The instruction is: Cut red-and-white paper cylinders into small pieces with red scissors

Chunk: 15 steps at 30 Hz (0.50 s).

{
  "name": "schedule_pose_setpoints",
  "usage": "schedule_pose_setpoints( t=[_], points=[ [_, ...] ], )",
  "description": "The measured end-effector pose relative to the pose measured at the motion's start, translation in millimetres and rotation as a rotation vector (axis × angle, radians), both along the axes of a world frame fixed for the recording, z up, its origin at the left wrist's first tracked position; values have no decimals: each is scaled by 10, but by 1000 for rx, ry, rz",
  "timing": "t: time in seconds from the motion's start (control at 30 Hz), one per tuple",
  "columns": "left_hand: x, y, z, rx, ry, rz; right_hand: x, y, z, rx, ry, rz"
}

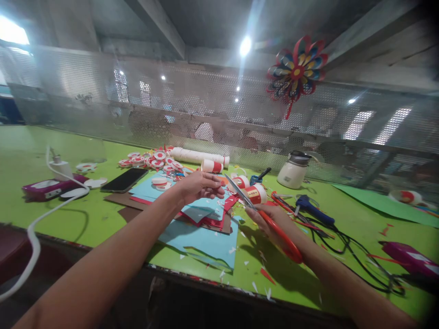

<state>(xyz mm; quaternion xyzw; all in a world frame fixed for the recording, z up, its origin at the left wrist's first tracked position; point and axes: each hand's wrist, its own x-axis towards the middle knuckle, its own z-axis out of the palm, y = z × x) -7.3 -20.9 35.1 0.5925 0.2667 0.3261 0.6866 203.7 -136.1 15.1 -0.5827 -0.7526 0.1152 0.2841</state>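
Right hand (265,217) grips the red scissors (279,234) above the counter (346,214), blades angled up (probably keeps tips off the blue paper (209,235)); left hand's (204,186) fingers are bunched, can't tell if they're holding anything.

Perforated screen (219,103) behind green table (20,155); bright lamp (245,45), grey ceiling (209,27).

On tbl (20,151), phone (125,180) L of papers (202,235), glue gun (313,210) R, jug (291,175) behind gun.

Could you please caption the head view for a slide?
Right hand holding orange-handled metal scissors; left hand above pale blue paper sheets.
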Motion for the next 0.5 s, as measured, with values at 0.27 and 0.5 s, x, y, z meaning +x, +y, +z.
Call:
schedule_pose_setpoints(
  t=[0.27,0.5],
  points=[
    [-41,60,-34,29,-3,-56,6,41,-25,40,-81,-29],
    [-21,17,-5,90,59,19,-11,45,-41,51,-87,-44]
  ],
)
